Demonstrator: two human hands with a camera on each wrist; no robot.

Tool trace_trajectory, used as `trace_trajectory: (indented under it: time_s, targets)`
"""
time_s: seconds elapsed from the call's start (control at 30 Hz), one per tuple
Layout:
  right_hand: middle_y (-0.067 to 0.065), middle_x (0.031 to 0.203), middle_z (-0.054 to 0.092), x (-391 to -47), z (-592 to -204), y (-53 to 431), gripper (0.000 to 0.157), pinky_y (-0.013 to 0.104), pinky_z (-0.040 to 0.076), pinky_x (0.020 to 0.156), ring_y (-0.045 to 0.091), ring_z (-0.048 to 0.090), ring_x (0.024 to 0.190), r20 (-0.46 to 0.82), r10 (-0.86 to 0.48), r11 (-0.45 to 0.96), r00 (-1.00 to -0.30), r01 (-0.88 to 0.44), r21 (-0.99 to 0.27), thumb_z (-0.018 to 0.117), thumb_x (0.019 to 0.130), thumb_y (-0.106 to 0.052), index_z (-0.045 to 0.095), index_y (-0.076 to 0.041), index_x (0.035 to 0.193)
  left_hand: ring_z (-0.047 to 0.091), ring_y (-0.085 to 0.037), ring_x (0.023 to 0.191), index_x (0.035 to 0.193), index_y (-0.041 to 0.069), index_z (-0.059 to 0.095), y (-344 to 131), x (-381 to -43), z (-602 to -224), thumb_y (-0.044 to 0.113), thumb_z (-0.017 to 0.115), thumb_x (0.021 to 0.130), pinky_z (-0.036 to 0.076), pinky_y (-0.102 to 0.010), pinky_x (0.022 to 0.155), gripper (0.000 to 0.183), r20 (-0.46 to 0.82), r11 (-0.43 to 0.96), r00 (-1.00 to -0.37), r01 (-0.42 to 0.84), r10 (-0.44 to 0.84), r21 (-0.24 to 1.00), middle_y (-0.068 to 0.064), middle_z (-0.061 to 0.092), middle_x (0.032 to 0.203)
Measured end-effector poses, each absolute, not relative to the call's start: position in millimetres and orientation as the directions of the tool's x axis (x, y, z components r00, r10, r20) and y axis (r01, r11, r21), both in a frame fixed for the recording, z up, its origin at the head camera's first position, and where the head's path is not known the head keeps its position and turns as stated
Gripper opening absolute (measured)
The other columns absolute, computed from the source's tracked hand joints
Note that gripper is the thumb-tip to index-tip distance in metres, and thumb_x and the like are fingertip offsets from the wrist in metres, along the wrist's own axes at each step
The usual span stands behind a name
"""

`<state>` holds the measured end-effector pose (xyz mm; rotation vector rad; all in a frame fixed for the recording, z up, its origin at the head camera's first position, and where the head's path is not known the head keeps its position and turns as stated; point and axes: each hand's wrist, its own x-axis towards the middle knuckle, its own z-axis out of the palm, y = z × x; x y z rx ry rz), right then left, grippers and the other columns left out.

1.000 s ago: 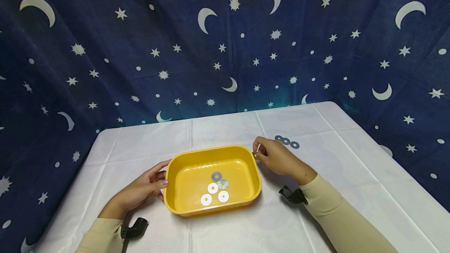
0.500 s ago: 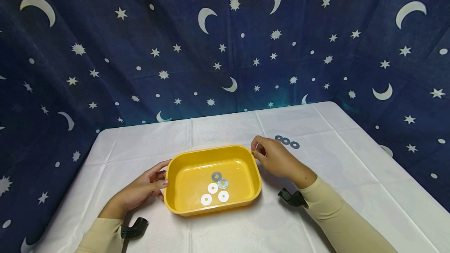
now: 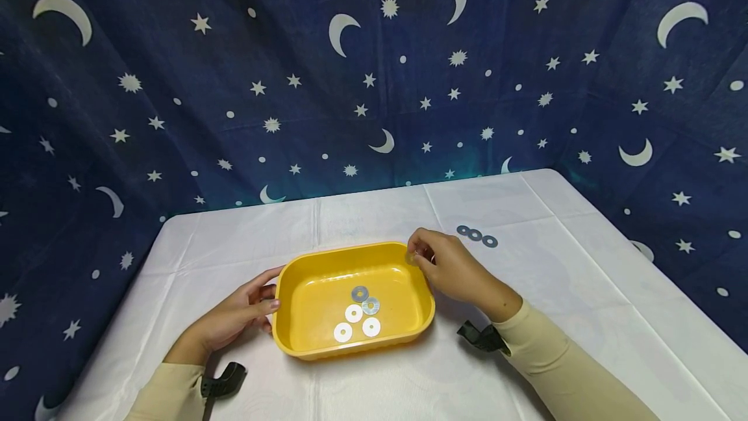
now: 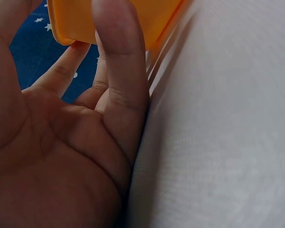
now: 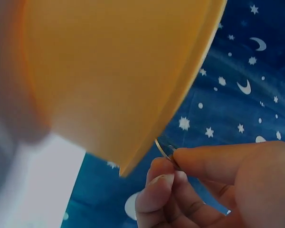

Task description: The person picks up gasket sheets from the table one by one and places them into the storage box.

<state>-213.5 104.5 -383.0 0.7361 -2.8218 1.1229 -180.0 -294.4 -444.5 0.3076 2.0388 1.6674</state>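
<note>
A yellow plastic tray (image 3: pixel 310 304) stands on the white cloth in the head view, with several flat metal washers (image 3: pixel 354 313) lying on its floor. My left hand (image 3: pixel 236 314) rests against the tray's left end, thumb at the rim and fingers spread along the outer wall. In the left wrist view, the fingertips touch the orange-yellow wall (image 4: pixel 76 21). Above the tray's far right corner, my right hand (image 3: pixel 452 268) pinches a washer (image 5: pixel 162 149) between thumb and fingertips, close to the rim. The fingers hide part of that washer in the head view.
Three dark grey washers (image 3: pixel 475 235) lie in a row on the white-covered table (image 3: pixel 374 388), behind and right of my right hand. A dark blue curtain (image 3: pixel 304 167) with moons and stars hangs behind the table and along both sides.
My right hand has moved left, carrying the pinched washer from outside the tray's right side to over its far right corner. The left hand and tray have stayed still.
</note>
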Motion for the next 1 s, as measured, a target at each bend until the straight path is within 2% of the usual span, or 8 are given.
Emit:
trace_trajectory:
  time_s: [0.3, 0.57, 1.0]
  targets:
    - [-0.003, 0.079, 0.056, -201.6, -385.9, 78.2, 0.012, 0.020, 0.047, 0.060, 0.013, 0.052, 0.071, 0.147, -0.473, 0.564, -0.868, -0.427, -0.706, 0.067, 0.093, -0.003, 0.061, -0.013, 0.095, 0.065, -0.020, 0.095, 0.158, 0.012, 0.020, -294.6, -179.1, -444.3, 0.014, 0.057, 0.101, 0.059, -0.033, 0.073, 0.068, -0.229, 0.223, -0.853, -0.136, 0.469, 0.965, -0.019, 0.052, 0.136]
    - [-0.005, 0.078, 0.055, -196.0, -390.3, 59.5, 0.013, 0.020, 0.047, 0.064, 0.011, 0.052, 0.072, 0.191, -0.493, 0.519, -0.848, -0.464, -0.718, 0.067, 0.092, -0.003, 0.062, -0.014, 0.096, 0.065, -0.019, 0.094, 0.158, 0.012, 0.020, -294.6, -179.6, -443.8, 0.014, 0.056, 0.101, 0.059, -0.032, 0.072, 0.067, -0.217, 0.218, -0.850, -0.124, 0.480, 0.968, -0.018, 0.054, 0.135]
    - [-0.004, 0.079, 0.056, -191.8, -398.4, 31.3, 0.015, 0.019, 0.048, 0.064, 0.010, 0.052, 0.071, 0.169, -0.556, 0.451, -0.814, -0.466, -0.761, 0.066, 0.090, 0.000, 0.062, -0.011, 0.097, 0.065, -0.019, 0.093, 0.158, 0.013, 0.021, -294.1, -180.3, -445.0, 0.015, 0.058, 0.101, 0.059, -0.032, 0.072, 0.068, -0.222, 0.223, -0.855, -0.129, 0.468, 0.966, -0.016, 0.055, 0.133]
